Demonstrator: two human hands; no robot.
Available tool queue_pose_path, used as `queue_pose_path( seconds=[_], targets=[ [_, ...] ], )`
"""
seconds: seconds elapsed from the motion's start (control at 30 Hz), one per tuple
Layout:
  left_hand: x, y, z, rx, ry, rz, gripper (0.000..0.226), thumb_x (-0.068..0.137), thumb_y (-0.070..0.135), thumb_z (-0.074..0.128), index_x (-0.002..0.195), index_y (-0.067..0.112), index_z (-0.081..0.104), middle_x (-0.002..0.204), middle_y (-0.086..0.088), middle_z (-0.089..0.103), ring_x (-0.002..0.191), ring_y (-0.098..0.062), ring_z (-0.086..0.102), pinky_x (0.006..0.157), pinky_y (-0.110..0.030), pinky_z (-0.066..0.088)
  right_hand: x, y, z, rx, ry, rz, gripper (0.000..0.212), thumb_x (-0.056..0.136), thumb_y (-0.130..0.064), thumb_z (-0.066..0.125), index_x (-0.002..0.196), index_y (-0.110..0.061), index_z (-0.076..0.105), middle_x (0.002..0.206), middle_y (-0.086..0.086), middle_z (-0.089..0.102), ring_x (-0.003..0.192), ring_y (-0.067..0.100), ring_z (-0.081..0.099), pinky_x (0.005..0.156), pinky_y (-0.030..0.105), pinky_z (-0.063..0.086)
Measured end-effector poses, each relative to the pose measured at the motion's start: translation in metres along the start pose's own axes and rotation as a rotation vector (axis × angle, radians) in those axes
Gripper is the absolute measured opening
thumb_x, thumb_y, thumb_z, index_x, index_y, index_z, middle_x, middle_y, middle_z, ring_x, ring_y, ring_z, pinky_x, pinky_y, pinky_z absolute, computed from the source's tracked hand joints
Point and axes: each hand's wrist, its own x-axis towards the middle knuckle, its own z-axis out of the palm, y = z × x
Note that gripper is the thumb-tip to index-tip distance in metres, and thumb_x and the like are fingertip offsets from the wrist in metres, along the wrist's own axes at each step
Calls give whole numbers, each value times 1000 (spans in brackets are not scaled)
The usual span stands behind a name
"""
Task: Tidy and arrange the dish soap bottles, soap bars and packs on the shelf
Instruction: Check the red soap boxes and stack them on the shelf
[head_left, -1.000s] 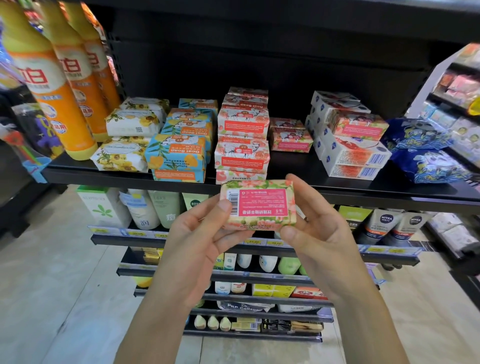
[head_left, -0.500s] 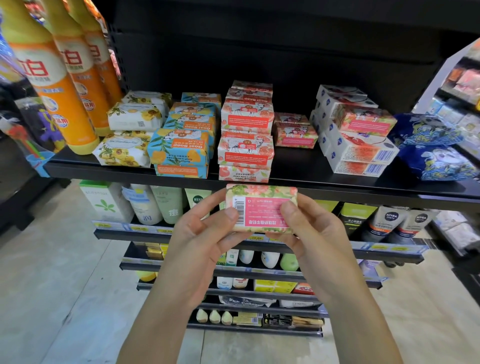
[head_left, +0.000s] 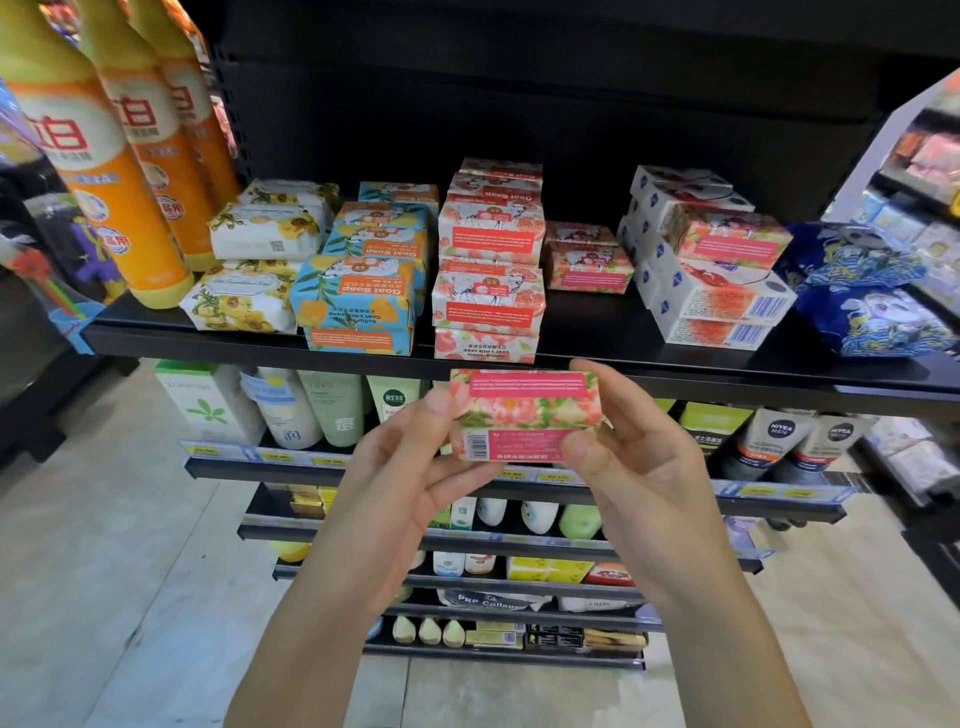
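A pink floral soap box (head_left: 524, 413) is held in front of the black shelf (head_left: 597, 332), just below its front edge. My left hand (head_left: 415, 467) pinches its left end and my right hand (head_left: 628, 457) pinches its right end. On the shelf stand orange dish soap bottles (head_left: 104, 171) at the left, then yellow-flowered soap packs (head_left: 254, 270), blue Goat Soap boxes (head_left: 363, 280), a stack of pink soap boxes (head_left: 491, 265), two small pink boxes (head_left: 587, 260) behind, white soap boxes (head_left: 711, 280) and blue packs (head_left: 862, 296) at the right.
A bare patch of shelf (head_left: 592, 317) lies between the pink stack and the white boxes. Lower shelves (head_left: 467, 483) hold tubes and bottles. A side rack (head_left: 924, 176) stands at the far right; hanging goods (head_left: 57, 260) sit at the far left.
Both hands have tilted the soap box so its top face now shows, and it sits a little closer to the shelf edge. The view has dropped slightly.
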Motion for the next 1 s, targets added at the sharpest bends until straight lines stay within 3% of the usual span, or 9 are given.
queue_pose_path(
  seconds=[0.13, 0.27, 0.43, 0.5, 0.6, 0.73, 0.9, 1.0],
  targets=[
    [1, 0, 3, -1, 26, -20, 68, 84, 55, 74, 126, 3, 63, 118, -18, 74, 109, -32, 73, 103, -46, 54, 0, 0, -1, 9, -26, -44, 49, 88, -13, 71, 135, -26, 64, 136, 7, 66, 134, 30, 56, 109, 58, 45],
    [1, -1, 4, 4, 13, 4, 53, 83, 41, 65, 121, 3, 68, 112, -18, 76, 109, -30, 73, 102, -42, 55, 0, -4, 2, -8, -35, -40, 49, 89, -14, 71, 136, -24, 62, 137, 5, 66, 134, 26, 56, 110, 51, 45],
    [1, -3, 5, 28, 15, 8, 49, 85, 34, 65, 123, 3, 67, 112, -14, 77, 109, -26, 73, 106, -45, 52, 0, -7, 3, -26, 28, 99, 62, 84, -57, 75, 138, -30, 61, 134, 4, 67, 128, 22, 62, 106, 41, 50],
    [1, -3, 6, 31, 16, 9, 47, 85, 33, 65, 122, 3, 67, 112, -13, 77, 109, -25, 73, 106, -44, 52, 1, -7, 4, -28, 66, 150, 68, 79, -63, 75, 135, -25, 63, 127, 5, 71, 119, 20, 68, 100, 38, 55],
    [1, -2, 8, 25, 22, 10, 43, 86, 31, 66, 120, 5, 68, 111, -13, 77, 109, -25, 73, 106, -44, 50, 0, -10, 6, -7, 103, 178, 53, 84, -54, 66, 121, -17, 71, 114, 7, 75, 107, 21, 72, 90, 39, 58],
    [1, -3, 7, 36, 3, 4, 47, 89, 34, 72, 126, 5, 66, 116, -13, 76, 112, -26, 72, 108, -44, 49, 0, -11, 7, 2, 105, 207, 47, 81, -53, 65, 108, -17, 77, 108, 8, 77, 99, 22, 73, 79, 34, 60],
    [3, -4, 8, 34, -15, -8, 48, 91, 30, 69, 133, 8, 62, 119, -11, 75, 114, -24, 71, 107, -39, 52, 1, -10, 7, -3, 129, 209, 47, 81, -48, 69, 111, -13, 75, 108, 8, 77, 96, 22, 73, 85, 30, 59],
    [3, -3, 9, 29, -16, -11, 48, 91, 27, 73, 135, 14, 62, 119, -11, 75, 114, -21, 71, 103, -34, 54, 0, -9, 5, 16, 133, 204, 46, 84, -44, 73, 115, -9, 72, 113, 11, 75, 106, 25, 73, 90, 29, 58]
  ],
)
